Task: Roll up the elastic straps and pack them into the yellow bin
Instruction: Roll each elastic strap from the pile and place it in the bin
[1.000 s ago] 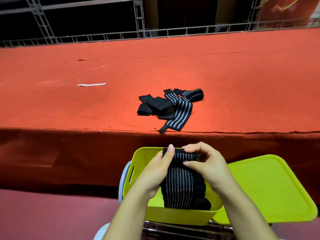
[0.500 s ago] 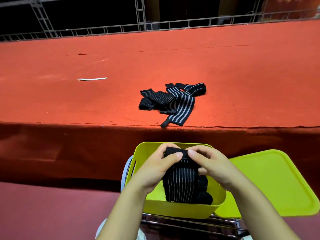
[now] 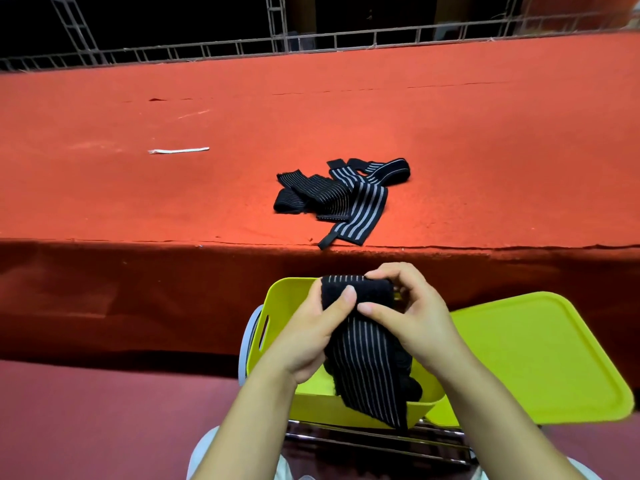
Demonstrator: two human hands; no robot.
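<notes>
Strong light falls from above onto the red table top (image 3: 450, 133), which glows a saturated orange-red, brightest near its middle. Below the front edge the draped cloth (image 3: 104, 299) drops into deep shadow, and the background beyond the metal truss (image 3: 311, 43) is nearly black — little detail survives there. The yellow bin (image 3: 287, 299) and yellow lid (image 3: 536, 358) are evenly lit, without glare. The wide lens bows the table's edges — the far corners smear slightly. The centre is sharp; the nearest forearms look soft.

Stage-like venue or event hall, long red-carpeted platform (image 3: 450, 133), metal truss framing (image 3: 277, 26) behind, dark backdrop
</notes>
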